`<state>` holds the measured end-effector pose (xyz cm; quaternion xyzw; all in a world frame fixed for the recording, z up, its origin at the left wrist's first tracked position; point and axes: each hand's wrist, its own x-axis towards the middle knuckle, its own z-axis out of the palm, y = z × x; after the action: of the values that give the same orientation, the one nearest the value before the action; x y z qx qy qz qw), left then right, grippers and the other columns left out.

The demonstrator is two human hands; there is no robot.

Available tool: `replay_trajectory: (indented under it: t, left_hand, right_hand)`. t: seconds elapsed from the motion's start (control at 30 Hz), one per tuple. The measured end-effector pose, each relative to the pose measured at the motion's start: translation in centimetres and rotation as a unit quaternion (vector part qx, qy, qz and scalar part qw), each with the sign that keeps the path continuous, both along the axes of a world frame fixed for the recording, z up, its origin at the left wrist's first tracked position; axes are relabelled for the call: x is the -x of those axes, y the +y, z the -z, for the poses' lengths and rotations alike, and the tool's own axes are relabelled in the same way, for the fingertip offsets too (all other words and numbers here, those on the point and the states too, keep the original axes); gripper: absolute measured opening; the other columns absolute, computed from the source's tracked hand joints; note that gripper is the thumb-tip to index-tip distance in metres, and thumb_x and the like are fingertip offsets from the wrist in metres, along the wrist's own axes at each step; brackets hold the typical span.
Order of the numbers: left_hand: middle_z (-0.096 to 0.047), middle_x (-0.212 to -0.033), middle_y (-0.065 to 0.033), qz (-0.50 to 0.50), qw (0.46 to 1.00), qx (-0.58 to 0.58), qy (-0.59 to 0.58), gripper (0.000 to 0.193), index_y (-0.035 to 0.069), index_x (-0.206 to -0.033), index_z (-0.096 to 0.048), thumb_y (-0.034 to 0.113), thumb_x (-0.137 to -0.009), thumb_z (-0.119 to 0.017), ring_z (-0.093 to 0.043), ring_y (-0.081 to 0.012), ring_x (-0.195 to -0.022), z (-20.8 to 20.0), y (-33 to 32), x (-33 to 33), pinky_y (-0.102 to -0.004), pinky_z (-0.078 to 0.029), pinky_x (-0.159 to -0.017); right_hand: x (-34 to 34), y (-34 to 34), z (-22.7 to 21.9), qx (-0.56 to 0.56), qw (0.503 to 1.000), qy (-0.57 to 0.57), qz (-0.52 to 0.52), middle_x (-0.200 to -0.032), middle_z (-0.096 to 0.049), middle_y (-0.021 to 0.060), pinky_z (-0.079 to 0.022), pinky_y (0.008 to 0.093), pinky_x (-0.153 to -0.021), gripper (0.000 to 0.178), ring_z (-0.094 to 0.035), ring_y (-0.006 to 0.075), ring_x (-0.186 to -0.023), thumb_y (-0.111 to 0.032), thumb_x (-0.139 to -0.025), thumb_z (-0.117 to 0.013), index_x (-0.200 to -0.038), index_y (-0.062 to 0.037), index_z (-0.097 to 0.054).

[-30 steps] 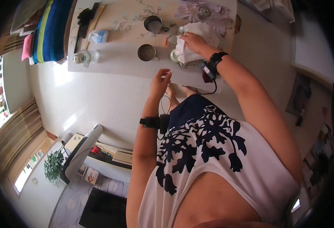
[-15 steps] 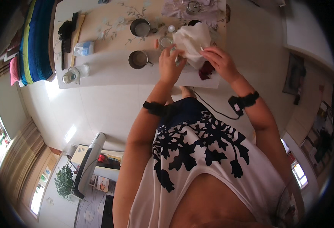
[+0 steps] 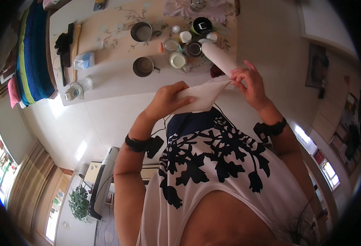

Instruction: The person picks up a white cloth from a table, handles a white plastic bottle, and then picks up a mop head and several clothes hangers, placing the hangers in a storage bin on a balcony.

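We held the white cloth [image 3: 201,93] up between our body and the cluster of containers, across the near edge of the table [image 3: 106,80]. Our left hand [image 3: 168,98] gripped its left part, thumb on top; our right hand [image 3: 249,85] pinched its right corner. We judged that this much was done: the cloth was off the table, apparently doubled over. It was not yet laid down or released.

On the left of the cluster stood two metal cups, a near cup [image 3: 137,67] and a far cup [image 3: 135,32]; we saw their pale bottoms but could not tell whether liquid covered them. To their right sat a clear glass jar [image 3: 172,45], apparently see-through to its base, just beyond a pale round pot [image 3: 177,60]. We could not make out what the dark-mouthed container [image 3: 194,48] or the far black tin [image 3: 202,26] held. A white cylinder [image 3: 220,58] slanted toward our right hand, its contents, if any, hidden.
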<state>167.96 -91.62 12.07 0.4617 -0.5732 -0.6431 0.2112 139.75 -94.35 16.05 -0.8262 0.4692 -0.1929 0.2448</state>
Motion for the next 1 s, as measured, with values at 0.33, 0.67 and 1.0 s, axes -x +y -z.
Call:
replay_trajectory:
  t: [0.33,0.67,1.0]
  left_hand:
    - [-0.062,-0.090,-0.0109,0.043,0.994,-0.067,-0.077,0.021,0.002,-0.096,-0.060,0.009,-0.077,-0.064,-0.058,-0.0281,-0.074,-0.2,3.7,-2.9,-0.0314,-0.046,-0.070]
    - [-0.059,-0.110,-0.0120,0.006,0.999,0.000,-0.036,0.020,0.000,-0.098,-0.058,-0.005,-0.079,-0.053,-0.057,-0.0308,-0.099,0.7,5.9,-1.7,-0.0324,-0.046,-0.084]
    - [-0.056,-0.112,-0.0133,0.023,0.999,-0.039,0.014,0.026,-0.001,-0.090,-0.059,-0.014,-0.068,-0.053,-0.055,-0.0293,-0.104,-0.1,5.1,-1.1,-0.0333,-0.045,-0.086]
  right_hand:
    - [0.8,2.8,0.5,-0.264,0.961,0.046,-0.065,-0.070,-0.057,0.0099,-0.044,0.0347,-0.055,0.027,-0.057,0.0269,-0.060,-0.031,-0.079,-0.066,-0.079,-0.0093,-0.050]
    - [5.7,16.1,10.3,-0.777,0.626,0.063,0.003,-0.110,-0.057,0.0124,-0.043,0.0353,-0.084,0.044,-0.055,0.0255,-0.094,-0.038,-0.092,-0.045,-0.117,-0.0017,-0.049]
    - [4.5,14.7,10.2,-0.627,0.774,0.029,-0.075,-0.091,-0.059,0.0143,-0.046,0.0329,-0.072,0.023,-0.058,0.0251,-0.080,-0.025,-0.082,-0.061,-0.091,-0.0048,-0.056]
